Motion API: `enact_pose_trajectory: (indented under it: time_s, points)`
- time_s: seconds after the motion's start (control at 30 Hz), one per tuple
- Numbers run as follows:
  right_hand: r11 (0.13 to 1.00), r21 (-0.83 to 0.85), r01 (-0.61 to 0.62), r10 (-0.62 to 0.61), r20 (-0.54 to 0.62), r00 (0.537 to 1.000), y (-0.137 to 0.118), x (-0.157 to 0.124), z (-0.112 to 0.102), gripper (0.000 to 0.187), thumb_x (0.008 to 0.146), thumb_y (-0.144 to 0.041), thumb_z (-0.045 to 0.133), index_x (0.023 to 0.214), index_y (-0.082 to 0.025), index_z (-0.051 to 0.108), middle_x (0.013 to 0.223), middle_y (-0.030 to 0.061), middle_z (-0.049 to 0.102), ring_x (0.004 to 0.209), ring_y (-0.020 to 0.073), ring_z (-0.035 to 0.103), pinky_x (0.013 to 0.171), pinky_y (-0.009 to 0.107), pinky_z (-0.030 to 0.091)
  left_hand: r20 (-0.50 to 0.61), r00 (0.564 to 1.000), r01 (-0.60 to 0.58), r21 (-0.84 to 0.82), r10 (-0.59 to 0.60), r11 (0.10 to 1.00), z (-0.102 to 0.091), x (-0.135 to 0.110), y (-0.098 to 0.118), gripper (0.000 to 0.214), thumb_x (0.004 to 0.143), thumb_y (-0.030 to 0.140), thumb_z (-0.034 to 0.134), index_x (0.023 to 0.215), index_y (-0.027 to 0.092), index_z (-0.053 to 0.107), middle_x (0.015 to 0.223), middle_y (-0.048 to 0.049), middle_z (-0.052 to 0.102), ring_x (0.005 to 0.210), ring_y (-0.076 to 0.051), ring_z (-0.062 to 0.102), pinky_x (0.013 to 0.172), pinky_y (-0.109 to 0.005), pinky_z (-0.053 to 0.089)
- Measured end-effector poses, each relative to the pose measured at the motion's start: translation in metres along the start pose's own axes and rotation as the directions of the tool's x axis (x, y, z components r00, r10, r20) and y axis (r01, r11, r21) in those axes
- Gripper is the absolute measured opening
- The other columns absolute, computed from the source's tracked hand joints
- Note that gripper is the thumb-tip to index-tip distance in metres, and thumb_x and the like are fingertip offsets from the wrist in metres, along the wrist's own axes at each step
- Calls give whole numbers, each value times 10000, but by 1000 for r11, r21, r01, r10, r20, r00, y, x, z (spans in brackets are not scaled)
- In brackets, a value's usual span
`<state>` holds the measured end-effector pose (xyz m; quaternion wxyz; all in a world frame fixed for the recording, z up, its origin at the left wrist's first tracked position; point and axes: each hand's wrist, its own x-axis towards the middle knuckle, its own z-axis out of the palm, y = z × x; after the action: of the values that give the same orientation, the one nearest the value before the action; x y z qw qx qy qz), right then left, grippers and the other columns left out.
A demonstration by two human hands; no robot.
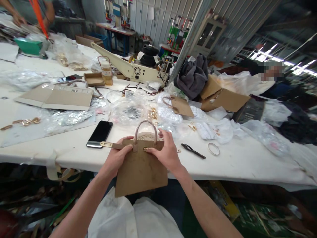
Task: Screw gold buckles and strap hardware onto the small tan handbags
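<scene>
Holding a tan handbag upright at the front edge of the white desk, with its lower part beyond the edge and above a white garment. Gripping its upper left corner with the left hand, fingers nearly closed on it, thumb on the front beside one foot of the arched handle, the rest tucked behind. Gripping the upper right with the right hand, fingers partly curled around the top edge, thumb at the gold clasp. Jutting leftward past the left hand, a strap with a gold plate. Lying near on the left, a smartphone; on the right, a slim black pen-like tool, then a narrow roll of tape. Farther back, amid clear plastic bags, loose gold fittings and another tan panel with a handle.
</scene>
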<state>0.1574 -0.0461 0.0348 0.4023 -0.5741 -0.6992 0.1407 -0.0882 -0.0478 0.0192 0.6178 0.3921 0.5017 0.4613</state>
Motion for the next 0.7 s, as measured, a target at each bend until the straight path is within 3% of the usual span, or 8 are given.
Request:
enact_pose_trajectory:
  time_s: [0.07,0.2,0.3,0.37,0.47,0.57,0.63,0.7]
  points:
    - [987,-90,-134,145,128,981,0,9,-4,804,711,-398,1031,1401,-217,661,1295,116,682,1184,311,667,1057,460,565,6,1000,-10,-9,10,1000,5,-2,2,517,848,445,845,1315,251,731,1156,-49,796,1025,-241,701,849,-301,536]
    - [950,-5,-311,278,459,844,9,36,-19,488,702,-462,994,1047,-194,778,962,25,766,874,224,708,771,312,549,36,999,-34,-31,36,999,15,-5,2,595,830,539,897,1310,230,732,1219,-86,804,1089,-279,733,926,-352,575]
    - [926,49,-374,281,571,771,14,49,-28,456,607,-460,1022,849,-170,766,790,-6,732,730,181,661,618,254,453,109,994,-9,54,3,999,16,-2,2,605,780,551,928,1248,206,759,1185,-102,816,1088,-325,749,892,-384,596]
    - [917,39,-397,300,589,750,11,51,-29,437,588,-458,1020,751,-169,736,689,-22,682,652,157,611,547,248,385,151,988,-8,214,-24,977,15,4,4,522,774,524,915,1146,181,788,1107,-119,821,1057,-356,753,866,-414,596]
    - [913,43,-405,322,532,783,-1,49,-29,367,608,-401,996,737,-172,741,640,-36,646,614,140,574,508,245,337,34,985,-162,513,169,843,14,12,9,570,717,353,914,1231,168,752,1208,-149,783,1142,-382,723,954,-453,571]
    - [912,93,-400,301,511,805,-9,48,-26,299,638,-349,965,822,-172,810,716,-22,707,673,156,626,541,235,382,42,879,-370,690,476,623,21,15,18,791,756,231,838,1501,194,575,1467,-176,654,1313,-366,640,1063,-455,517]
    - [905,96,-414,298,551,779,-7,50,-23,304,645,-367,964,838,-168,840,726,-7,725,695,175,656,551,236,403,163,846,-448,734,508,511,26,15,24,619,863,284,780,1448,207,593,1362,-159,699,1238,-347,660,1032,-450,503]
    - [899,93,-427,298,583,756,-2,52,-19,310,639,-381,970,829,-166,853,702,-3,721,691,183,665,543,234,406,240,857,-457,763,456,457,30,16,29,360,924,379,751,1235,220,664,1119,-119,745,1073,-329,685,943,-432,495]
